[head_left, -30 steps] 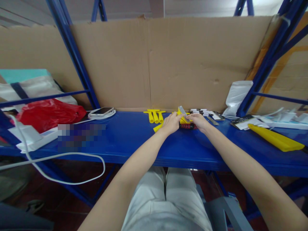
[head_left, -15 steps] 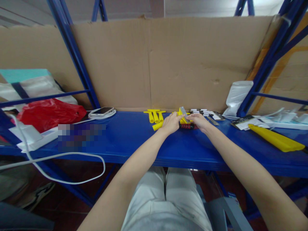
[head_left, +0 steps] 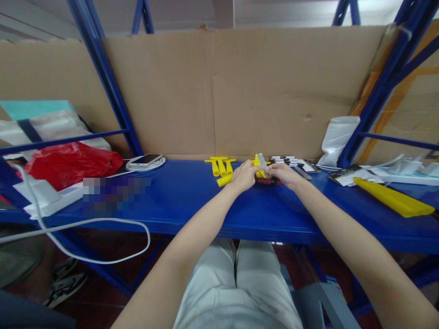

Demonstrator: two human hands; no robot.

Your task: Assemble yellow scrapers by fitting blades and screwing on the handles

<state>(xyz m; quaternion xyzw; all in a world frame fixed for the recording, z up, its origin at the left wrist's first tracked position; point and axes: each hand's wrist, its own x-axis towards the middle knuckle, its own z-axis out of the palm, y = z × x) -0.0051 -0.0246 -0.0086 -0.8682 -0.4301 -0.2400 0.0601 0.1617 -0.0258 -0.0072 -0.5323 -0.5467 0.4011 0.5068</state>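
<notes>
My left hand is closed round a yellow T-shaped plastic handle; its tube end sticks out on the left, and part of its yellow head shows past the fingers. Between the fingertips of my right hand is a thin, flat, greyish blade-like strip, tilted over the yellow head. Whether the strip touches the head I cannot tell. Under the hands lies a red and black grip, partly covered. Three more yellow T-shaped handles lie side by side just left of my left hand.
Black and white small pieces lie behind my right hand. A long yellow plastic piece and a packet card are at the right. A phone rests on a coiled white cable at the left. Cardboard walls the blue bench's back.
The greyish strip has tilted a little and shows more of its flat face. Both hands stay in nearly the same place. A shoe on the floor at the left has shifted.
</notes>
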